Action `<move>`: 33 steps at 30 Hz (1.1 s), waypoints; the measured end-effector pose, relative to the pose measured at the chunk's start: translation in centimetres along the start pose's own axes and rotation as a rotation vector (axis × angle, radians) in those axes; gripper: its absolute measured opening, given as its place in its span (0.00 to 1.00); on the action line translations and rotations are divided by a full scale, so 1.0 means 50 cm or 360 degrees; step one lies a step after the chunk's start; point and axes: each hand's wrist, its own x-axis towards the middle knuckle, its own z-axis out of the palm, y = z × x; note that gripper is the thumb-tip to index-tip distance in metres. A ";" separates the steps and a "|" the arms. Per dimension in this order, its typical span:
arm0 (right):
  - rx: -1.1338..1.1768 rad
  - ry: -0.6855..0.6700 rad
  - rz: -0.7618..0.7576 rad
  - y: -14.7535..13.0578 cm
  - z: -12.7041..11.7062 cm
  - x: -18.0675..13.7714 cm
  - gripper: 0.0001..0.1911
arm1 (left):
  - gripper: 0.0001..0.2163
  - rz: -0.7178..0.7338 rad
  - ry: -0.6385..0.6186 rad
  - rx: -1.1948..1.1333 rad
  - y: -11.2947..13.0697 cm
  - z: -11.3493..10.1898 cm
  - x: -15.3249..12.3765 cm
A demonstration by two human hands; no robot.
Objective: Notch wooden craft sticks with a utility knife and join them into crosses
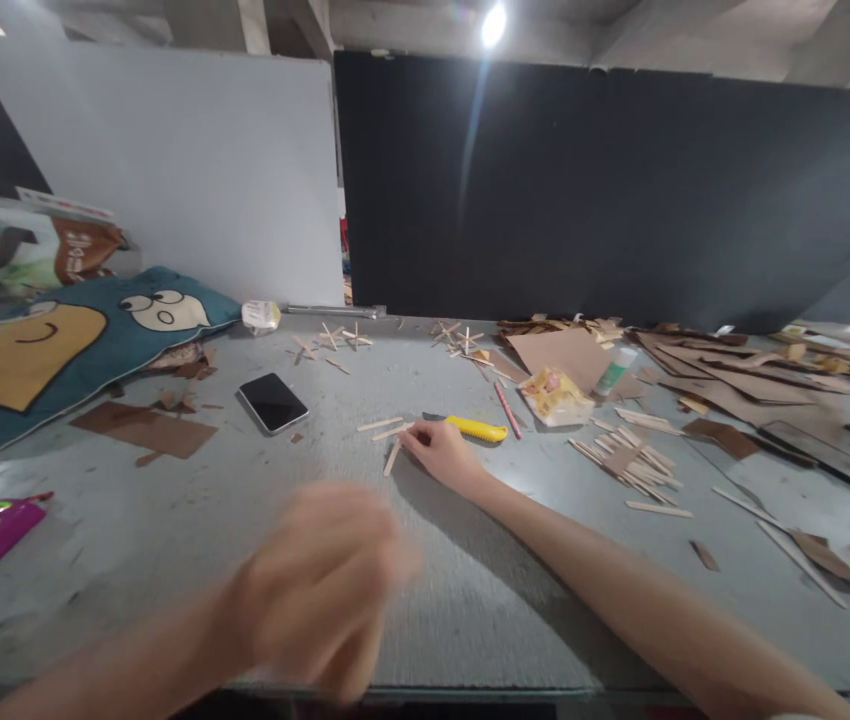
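Observation:
My right hand (441, 452) rests on the table with its fingertips pinched at the end of a thin wooden stick (393, 458). Two more wooden sticks lie beside it, one of them a flat pale stick (380, 424) just beyond the fingers. Right behind that hand is a yellow utility knife (476, 429), its blade pointing left. In the foreground my left hand (324, 580) is raised above the table and smeared by motion. It looks curled, but its fingers cannot be made out, nor whether anything is in them.
A phone (273, 402) lies left of centre, near a cushion (117, 345). To the right are a pink striped pencil (507, 410), a plastic packet (556, 397), a glue tube (615, 372) and a pile of sticks (631, 460). Cardboard scraps (717, 375) cover the far right.

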 end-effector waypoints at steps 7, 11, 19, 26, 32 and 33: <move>-0.0566 -0.0042 -0.0108 0.028 -0.080 0.015 0.17 | 0.14 -0.0044 -0.0523 0.0167 -0.178 0.083 0.083; -0.1151 0.0053 0.0050 0.079 -0.169 0.012 0.12 | 0.16 0.0015 -0.0756 0.0087 -0.243 0.095 0.062; -0.1594 -0.0075 0.0226 0.217 -0.255 0.024 0.17 | 0.20 -0.0067 -0.0809 -0.0028 -0.286 0.109 0.058; -0.1619 -0.0258 0.0208 0.235 -0.274 0.065 0.18 | 0.14 -0.0362 -0.0738 -0.0062 -0.306 0.125 0.073; -0.1822 -0.0167 0.0452 0.215 -0.283 0.066 0.14 | 0.07 -0.0415 -0.0721 -0.0118 -0.310 0.122 0.066; -0.1875 -0.0101 0.0479 0.217 -0.281 0.060 0.15 | 0.06 -0.0419 -0.0724 -0.0118 -0.308 0.121 0.067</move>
